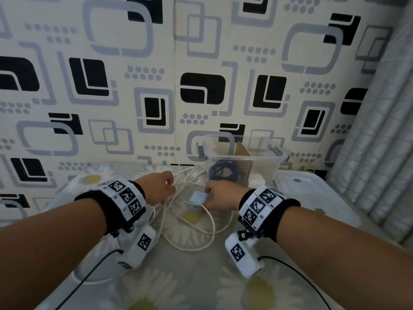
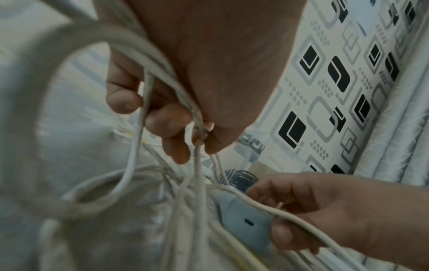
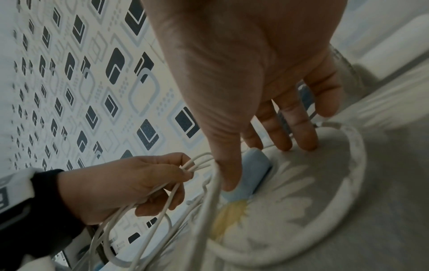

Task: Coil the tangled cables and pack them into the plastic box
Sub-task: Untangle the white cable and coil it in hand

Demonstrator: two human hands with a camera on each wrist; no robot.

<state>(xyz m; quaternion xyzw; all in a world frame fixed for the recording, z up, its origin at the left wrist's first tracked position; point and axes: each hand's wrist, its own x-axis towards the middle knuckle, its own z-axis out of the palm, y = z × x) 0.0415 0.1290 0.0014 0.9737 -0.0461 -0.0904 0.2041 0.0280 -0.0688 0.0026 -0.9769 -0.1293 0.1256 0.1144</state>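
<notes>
While leaning over the daisy-print cloth (image 1: 201, 287), reaches toward the clear plastic box (image 1: 274, 154) with both forearms, hands just in front of it.

With the left grip (image 1: 159, 186), closes fingers and thumb round several strands of the white cable (image 1: 190, 220), in front of the box and a little to its left. Holds those strands bunched, hanging down from the fingers toward the cloth, as the left wrist view shows.

With the right grip (image 1: 221, 195), pinches the pale blue charger block (image 1: 197, 199) between thumb and fingers, directly in front of the box. Holds the block low against the cloth, over a yellow daisy centre, with one white strand crossing its top.

Leaves the rest of the white cable sprawled in wide loose loops on the cloth, nearer than the box.

Has a dark coiled cable (image 1: 223, 173) already lying on the floor of the box. Shows a brown cardboard piece (image 1: 242, 151) through the clear walls; cannot tell whether inside the box or behind it.

Has the box open-topped, standing against the patterned wall (image 1: 134, 86), with a white lid (image 1: 312, 193) flat just to its right.
</notes>
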